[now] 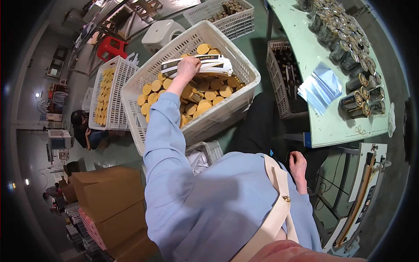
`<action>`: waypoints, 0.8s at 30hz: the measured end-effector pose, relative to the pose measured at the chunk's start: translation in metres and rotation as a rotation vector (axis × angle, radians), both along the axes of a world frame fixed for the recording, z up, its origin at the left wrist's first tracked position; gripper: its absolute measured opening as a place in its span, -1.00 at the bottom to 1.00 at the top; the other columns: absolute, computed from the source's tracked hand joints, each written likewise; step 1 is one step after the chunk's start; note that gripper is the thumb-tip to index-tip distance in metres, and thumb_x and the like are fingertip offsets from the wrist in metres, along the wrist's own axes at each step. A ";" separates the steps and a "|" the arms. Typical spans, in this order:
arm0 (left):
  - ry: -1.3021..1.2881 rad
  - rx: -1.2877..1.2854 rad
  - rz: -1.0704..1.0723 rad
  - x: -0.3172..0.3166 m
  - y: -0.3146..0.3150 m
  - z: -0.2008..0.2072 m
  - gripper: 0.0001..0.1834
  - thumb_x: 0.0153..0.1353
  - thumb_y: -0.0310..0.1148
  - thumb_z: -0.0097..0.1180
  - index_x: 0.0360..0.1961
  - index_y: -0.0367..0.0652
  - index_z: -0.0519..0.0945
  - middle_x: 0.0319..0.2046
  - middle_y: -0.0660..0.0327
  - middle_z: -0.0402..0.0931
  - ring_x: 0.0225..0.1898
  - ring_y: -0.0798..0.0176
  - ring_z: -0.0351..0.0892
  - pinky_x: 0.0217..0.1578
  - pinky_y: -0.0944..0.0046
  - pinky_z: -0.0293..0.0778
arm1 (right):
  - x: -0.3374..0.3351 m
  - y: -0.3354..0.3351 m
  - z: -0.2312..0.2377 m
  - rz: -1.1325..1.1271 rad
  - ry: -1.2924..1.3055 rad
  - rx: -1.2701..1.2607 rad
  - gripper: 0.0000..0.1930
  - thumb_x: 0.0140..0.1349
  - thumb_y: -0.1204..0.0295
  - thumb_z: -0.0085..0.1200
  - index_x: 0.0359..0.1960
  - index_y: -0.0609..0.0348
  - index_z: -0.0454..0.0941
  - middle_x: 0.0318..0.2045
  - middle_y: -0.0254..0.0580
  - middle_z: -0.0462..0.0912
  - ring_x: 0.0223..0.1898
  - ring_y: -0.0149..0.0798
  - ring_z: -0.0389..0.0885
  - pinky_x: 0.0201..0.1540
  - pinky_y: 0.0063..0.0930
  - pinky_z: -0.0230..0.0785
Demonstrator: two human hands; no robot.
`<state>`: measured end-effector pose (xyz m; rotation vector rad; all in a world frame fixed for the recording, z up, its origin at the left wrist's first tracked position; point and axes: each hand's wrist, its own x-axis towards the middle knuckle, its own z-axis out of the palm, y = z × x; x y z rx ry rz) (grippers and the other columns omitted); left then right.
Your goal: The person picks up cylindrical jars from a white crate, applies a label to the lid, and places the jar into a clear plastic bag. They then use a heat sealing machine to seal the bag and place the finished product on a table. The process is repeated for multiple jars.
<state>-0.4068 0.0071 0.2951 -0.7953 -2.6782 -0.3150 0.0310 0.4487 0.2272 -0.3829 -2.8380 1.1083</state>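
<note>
The left hand [188, 66] reached out over a white crate [144, 78] and was closed around a stack of flat white sleeves [205, 65] with dark and gold printing. The fingers wrapped over the near end of the stack, so the rest of it jutted out to the right of the hand, roughly level and fanned a little at the far end. It hung just above the crate's contents, not resting on them as far as could be told. Gripping one end looked like a way to keep the loose pieces squared together with a single hand.

Below the hand and around it lay yellow round lids [205, 98], heaped loosely and filling the crate's lower half. The crate itself sat tilted toward the person, which likely made its contents easier to reach from a seated position.

The right hand [298, 165] was well apart from all this, down by the person's dark trousers, fingers loosely curled and holding nothing. It seemed simply parked on the thigh.

Farther right of that hand stood a pale green table [331, 126] carrying a crowd of round tins [349, 48] and a clear plastic sheet [320, 87]. Left of the reaching hand, a second crate [109, 94] held more yellow lids in rows. Cardboard boxes [107, 192] sat near the person's left elbow.
</note>
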 end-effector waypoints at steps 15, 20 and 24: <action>-0.352 -0.286 -0.024 0.088 -0.058 0.000 -0.19 -0.06 -0.06 0.41 0.23 -0.17 0.46 0.15 0.01 0.46 0.21 -0.05 0.44 0.18 0.07 0.45 | 0.006 -0.003 -0.008 0.056 -0.141 0.006 -0.89 0.24 0.49 0.10 -0.28 0.26 0.62 -0.34 0.04 0.66 -0.31 0.07 0.67 -0.22 -0.18 0.48; -0.449 -0.347 0.122 0.089 -0.059 -0.009 -0.14 -0.17 -0.22 0.48 0.23 -0.19 0.41 0.10 0.00 0.40 0.21 -0.06 0.38 0.14 0.04 0.46 | -0.010 -0.006 -0.008 0.111 -0.156 0.019 -0.88 0.24 0.48 0.10 -0.27 0.27 0.61 -0.34 0.04 0.66 -0.30 0.07 0.66 -0.21 -0.17 0.48; -0.365 -0.405 0.141 0.092 -0.055 -0.017 -0.28 -0.15 -0.30 0.45 0.11 -0.16 0.47 0.01 0.02 0.39 0.11 -0.06 0.46 0.03 0.02 0.51 | -0.023 -0.005 -0.008 0.134 -0.132 0.018 -0.87 0.25 0.47 0.10 -0.25 0.27 0.61 -0.33 0.05 0.65 -0.29 0.07 0.66 -0.20 -0.17 0.48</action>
